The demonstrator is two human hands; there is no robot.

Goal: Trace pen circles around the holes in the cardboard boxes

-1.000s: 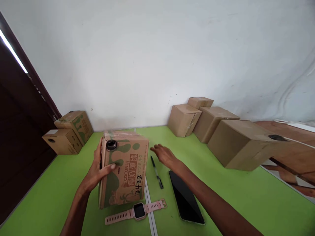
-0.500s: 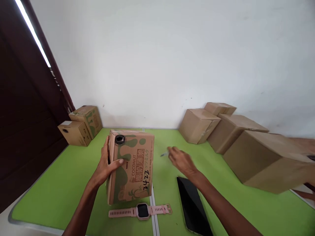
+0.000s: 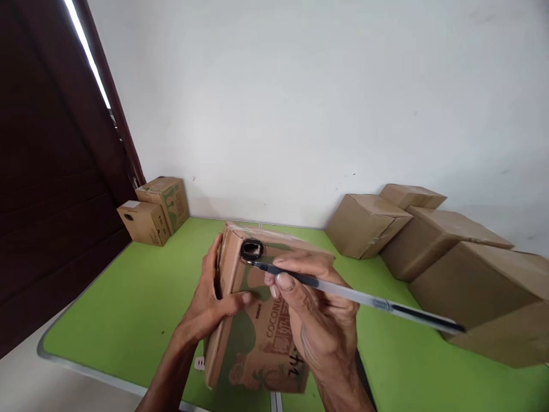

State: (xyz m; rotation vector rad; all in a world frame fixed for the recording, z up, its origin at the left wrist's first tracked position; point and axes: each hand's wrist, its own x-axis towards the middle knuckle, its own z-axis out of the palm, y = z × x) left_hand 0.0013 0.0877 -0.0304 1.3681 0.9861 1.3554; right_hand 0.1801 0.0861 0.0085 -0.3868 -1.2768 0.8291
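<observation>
A printed cardboard box (image 3: 240, 349), marked COCONUT with green shapes, is tilted up in front of me. My left hand (image 3: 214, 303) grips its left edge, thumb on the front face and fingers round the side. Near the box's upper left corner is a small hole (image 3: 251, 249) ringed with black ink. My right hand (image 3: 319, 303) pinches a pen (image 3: 355, 296), its tip at the lower rim of that ring; I cannot tell whether it touches. Handwritten black digits at the box's lower right are partly covered by my right hand.
Two smaller boxes (image 3: 143, 223) stand at the table's far left corner. Several plain cardboard boxes (image 3: 463, 286) are grouped on the right. Behind the green table (image 3: 107, 303) rises a white wall. A phone (image 3: 362, 377) is mostly hidden behind my right forearm.
My right hand has brought the pen from right of the box to the ringed hole. The box has turned and shifted right, now covering most of the pink watch. The view has shifted.
</observation>
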